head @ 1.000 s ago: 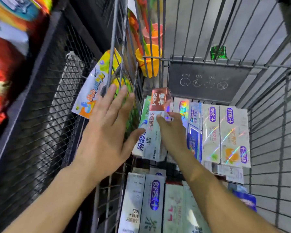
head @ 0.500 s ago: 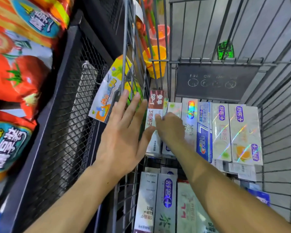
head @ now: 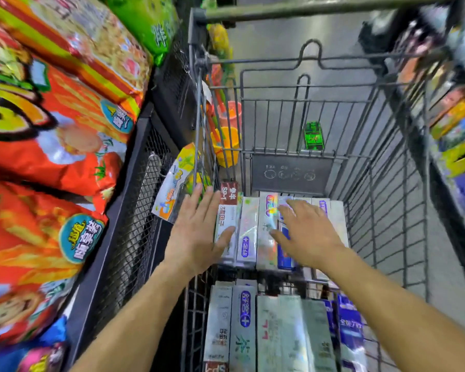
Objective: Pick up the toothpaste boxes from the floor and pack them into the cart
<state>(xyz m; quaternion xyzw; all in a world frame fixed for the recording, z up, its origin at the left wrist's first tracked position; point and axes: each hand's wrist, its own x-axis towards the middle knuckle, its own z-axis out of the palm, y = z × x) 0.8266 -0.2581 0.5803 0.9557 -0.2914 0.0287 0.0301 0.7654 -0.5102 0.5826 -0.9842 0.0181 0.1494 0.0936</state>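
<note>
Both hands reach down into the cart point(head: 387, 200), fingers spread wide and gripping nothing. The left hand point(head: 199, 232) lies flat at the cart's left wire wall, its thumb touching the red-topped box point(head: 227, 210) that stands at the left end of the far row. The right hand point(head: 304, 232) hovers palm-down over the middle of that same row; whether its fingertips point(head: 285, 210) touch the boxes beneath cannot be told.

The far row point(head: 253, 229) of boxes lies under and between the two hands — each box flat, long axis running away from the person toward the cart's far end, packed side by side. Between the hands sit a white box with a blue logo point(head: 247, 237) and a holographic one point(head: 267, 224). A blue box point(head: 285, 253) shows just under the right thumb, and pale boxes point(head: 336, 218) continue to the right of that hand.

A near row point(head: 266, 331) lies below the wrists, closer to the person, its boxes pointing the same way — long axis lengthwise along the cart. Dark blue boxes point(head: 349, 323) sit under the right forearm.

Left of the left hand, outside the wire, a packet point(head: 172, 194) hangs against a mesh shelf point(head: 134, 210) beneath snack bags point(head: 51, 146).
</note>
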